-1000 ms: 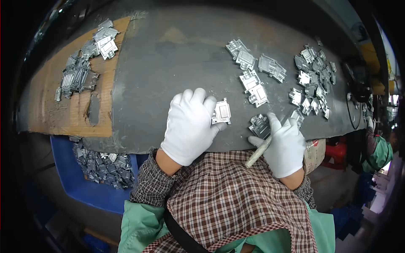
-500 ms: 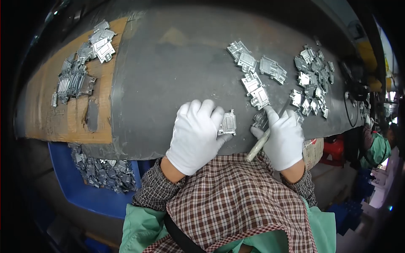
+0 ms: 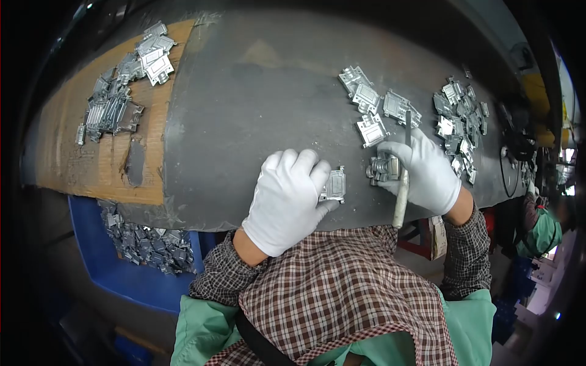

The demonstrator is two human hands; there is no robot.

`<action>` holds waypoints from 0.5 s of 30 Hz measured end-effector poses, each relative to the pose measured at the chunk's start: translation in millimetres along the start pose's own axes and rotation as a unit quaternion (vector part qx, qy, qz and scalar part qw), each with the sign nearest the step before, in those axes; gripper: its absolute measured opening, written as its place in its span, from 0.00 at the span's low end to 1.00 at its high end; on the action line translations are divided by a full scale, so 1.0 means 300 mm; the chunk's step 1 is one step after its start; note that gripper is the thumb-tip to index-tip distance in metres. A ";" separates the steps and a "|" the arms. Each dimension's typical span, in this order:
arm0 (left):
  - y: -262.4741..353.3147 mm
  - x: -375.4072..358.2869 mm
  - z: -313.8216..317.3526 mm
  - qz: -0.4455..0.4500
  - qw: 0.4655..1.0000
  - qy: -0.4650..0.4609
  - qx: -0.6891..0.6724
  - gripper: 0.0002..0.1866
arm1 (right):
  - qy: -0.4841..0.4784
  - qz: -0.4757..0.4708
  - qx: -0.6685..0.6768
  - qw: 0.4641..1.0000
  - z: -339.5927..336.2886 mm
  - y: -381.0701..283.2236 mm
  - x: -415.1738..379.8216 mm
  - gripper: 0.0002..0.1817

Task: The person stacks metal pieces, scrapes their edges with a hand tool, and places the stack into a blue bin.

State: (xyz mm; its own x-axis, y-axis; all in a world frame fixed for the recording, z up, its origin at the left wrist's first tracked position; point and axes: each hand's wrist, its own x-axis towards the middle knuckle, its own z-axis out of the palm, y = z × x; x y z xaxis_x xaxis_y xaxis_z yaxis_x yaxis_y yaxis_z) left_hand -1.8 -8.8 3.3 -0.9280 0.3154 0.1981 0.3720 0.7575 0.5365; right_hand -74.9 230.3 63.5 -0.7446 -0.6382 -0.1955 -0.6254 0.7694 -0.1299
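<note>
My left hand [image 3: 288, 201], in a white glove, is closed on the left edge of a flat silver metal casting [image 3: 333, 185] lying at the front of the dark table. To the right, my gloved right hand [image 3: 427, 174] has a file [image 3: 401, 198] tucked across its palm, pale handle toward me and thin grey blade pointing away. Its thumb and forefinger also reach around small metal castings [image 3: 383, 168]. Just beyond that hand lie several loose castings [image 3: 372, 129] of the same kind.
A larger heap of castings [image 3: 458, 116] lies on the right. More castings [image 3: 113, 110] rest on brown cardboard [image 3: 67, 174] at the left. Below the table edge stands a blue bin [image 3: 101, 268] filled with castings. Another person [image 3: 540, 222] is at the far right.
My right hand has moved right and away from my body, and the file has turned more upright. Its thumb and forefinger now close around castings. My left hand has stayed almost still.
</note>
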 end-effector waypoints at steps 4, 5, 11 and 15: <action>0.000 0.007 -0.007 -0.006 1.000 -0.021 0.002 0.28 | 0.008 -0.014 0.042 0.999 0.004 0.009 -0.026 0.33; 0.002 0.008 -0.008 -0.008 1.000 -0.029 0.004 0.29 | 0.013 -0.021 0.035 0.999 0.000 -0.007 -0.025 0.33; 0.002 0.007 -0.006 -0.004 1.000 -0.028 0.009 0.29 | 0.033 0.004 -0.074 0.997 0.039 -0.060 -0.018 0.29; -0.002 0.004 -0.004 0.004 1.000 -0.011 0.011 0.29 | -0.019 0.120 -0.037 0.992 0.032 -0.073 -0.020 0.31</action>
State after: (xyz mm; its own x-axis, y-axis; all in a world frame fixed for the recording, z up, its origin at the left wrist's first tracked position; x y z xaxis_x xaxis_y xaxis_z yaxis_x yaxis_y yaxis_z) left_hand -3.1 -9.5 4.1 -0.9243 0.3342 0.1844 0.3804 0.7671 0.5165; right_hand -54.5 217.5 58.2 -0.8653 -0.4349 -0.2492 -0.4480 0.8940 -0.0046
